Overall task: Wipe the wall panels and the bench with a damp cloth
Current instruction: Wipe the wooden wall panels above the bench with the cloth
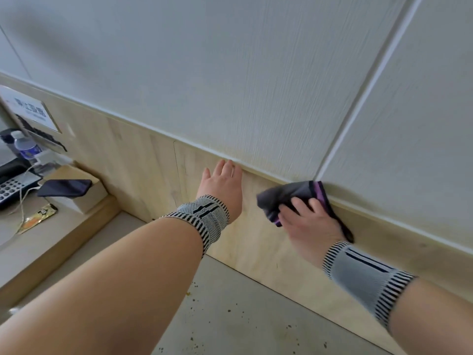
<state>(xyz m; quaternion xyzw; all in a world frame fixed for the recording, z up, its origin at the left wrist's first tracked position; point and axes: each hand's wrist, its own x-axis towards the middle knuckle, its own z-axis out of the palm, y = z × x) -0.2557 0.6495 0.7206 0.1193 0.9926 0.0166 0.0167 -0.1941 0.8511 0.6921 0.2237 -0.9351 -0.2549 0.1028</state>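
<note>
My right hand (305, 222) presses a dark grey cloth with a purple edge (297, 194) against the light wooden wall panel (143, 165), just below the white trim strip. Its fingers lie spread over the cloth. My left hand (222, 184) rests flat on the same wooden panel, fingers straight and reaching up to the trim. Above the trim is a pale grey textured wall panel (230, 80). The grey bench surface (243, 316) runs below, speckled with small dark crumbs. Both wrists wear striped grey bands.
At the left stands a wooden side ledge (46, 242) with a small box, a dark phone (65, 187), a white cable, a gold wrapper (38, 217), a water bottle (27, 147), a keypad phone and a sign plate.
</note>
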